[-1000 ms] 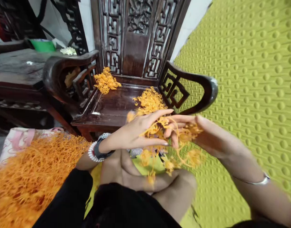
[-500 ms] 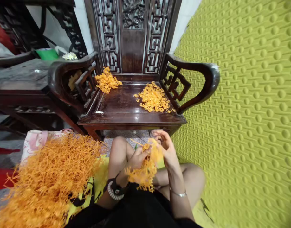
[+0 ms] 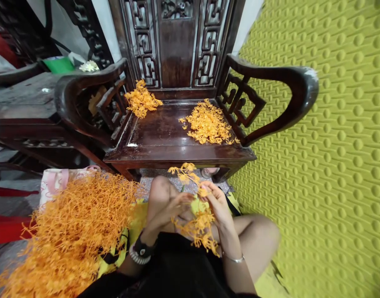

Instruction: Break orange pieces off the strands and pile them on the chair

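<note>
Sprig (image 3: 204, 229) has shifted since half a second ago: one end now sticks up toward the seat (image 3: 163, 128), the rest hangs lower down over the lap. Left to right: bag (image 3: 49, 188) at floor level, partly behind the heap (image 3: 78, 223), which is a big orange tangle of stems and flowers. Left pile (image 3: 143, 99) sits at the back corner of the seat, a small orange clump against the armrest. Left hand (image 3: 174, 207) is curled beside the sprig, fingertips blurred; cannot tell if it grips or just touches. Sprig is between the two hands, in front of the seat. Right pile (image 3: 208, 123), looser and wider, mostly short flower bits, few long stems visible; looks unchanged. Right hand (image 3: 219, 205) pinches the sprig between thumb and fingers. Mat (image 3: 342, 145) fills the right side. Progress, judged: mid-work. Two piles are already down on the seat, one sprig in hand and not yet finished with. Heap is far larger than both piles, so if it is the unworked stock, most is left.
</note>
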### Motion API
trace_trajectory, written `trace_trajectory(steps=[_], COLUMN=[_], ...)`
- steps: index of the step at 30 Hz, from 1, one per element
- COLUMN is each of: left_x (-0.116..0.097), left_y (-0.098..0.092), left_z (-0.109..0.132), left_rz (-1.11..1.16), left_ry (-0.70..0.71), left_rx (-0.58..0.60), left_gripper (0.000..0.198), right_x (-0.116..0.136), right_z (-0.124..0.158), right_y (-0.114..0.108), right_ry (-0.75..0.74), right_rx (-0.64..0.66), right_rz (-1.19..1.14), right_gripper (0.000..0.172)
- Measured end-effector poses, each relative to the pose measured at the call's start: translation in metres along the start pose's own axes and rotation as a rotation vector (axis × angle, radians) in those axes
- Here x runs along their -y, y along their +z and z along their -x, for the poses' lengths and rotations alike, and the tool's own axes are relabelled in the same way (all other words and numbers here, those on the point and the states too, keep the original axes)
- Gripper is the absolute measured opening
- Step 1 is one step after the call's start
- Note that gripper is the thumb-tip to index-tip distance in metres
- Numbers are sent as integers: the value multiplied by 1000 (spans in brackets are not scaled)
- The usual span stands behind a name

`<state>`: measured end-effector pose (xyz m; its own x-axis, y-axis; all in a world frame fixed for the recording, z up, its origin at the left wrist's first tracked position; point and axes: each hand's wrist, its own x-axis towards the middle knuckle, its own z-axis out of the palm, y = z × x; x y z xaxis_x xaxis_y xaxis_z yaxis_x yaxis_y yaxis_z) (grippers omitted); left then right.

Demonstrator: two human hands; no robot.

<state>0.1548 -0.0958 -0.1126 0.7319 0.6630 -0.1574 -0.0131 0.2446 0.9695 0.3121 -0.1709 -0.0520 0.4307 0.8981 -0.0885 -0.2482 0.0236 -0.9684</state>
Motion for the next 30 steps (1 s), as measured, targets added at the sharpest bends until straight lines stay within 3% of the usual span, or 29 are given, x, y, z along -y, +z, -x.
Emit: trace_trajectory(steps=[3,5,7,9,14,18,22,28,30], left_x=[-20,-37,-52,-61,-64,-62,-65,-68,-62], left_y=[-6,-1,9,22,28,21,23,16,17], left_z=[1,5,7,2,-31,-43,-42,-49,-53], left_rz=[-59,-46,32,117,58,-47,-54,-238,-267], left_ry=[107,239,334,345,316,360,315,141,204], left_rx=[-210,-299,-247,-199,-476,-597,-603,-359,-429], left_gripper=[50,61,78,82,39,32,41,54,60], right_x=[2,-1,-5,-11,-22,-27,-30,-28,-23], right_z=[0,3,7,11,17,15,14,17,16], right_y=[8,17,27,34,33,32,37,35,36], right_ry=[-123,-202,-295,-373,-474,-360,-319,-314,-231], right_rx=[-125,-219,-308,-327,-171,-170,-153,-118,-80], right_rz=[136,199,244,280,414,336,215,169,83], right_gripper=[26,21,15,11,4,11,12,14,20])
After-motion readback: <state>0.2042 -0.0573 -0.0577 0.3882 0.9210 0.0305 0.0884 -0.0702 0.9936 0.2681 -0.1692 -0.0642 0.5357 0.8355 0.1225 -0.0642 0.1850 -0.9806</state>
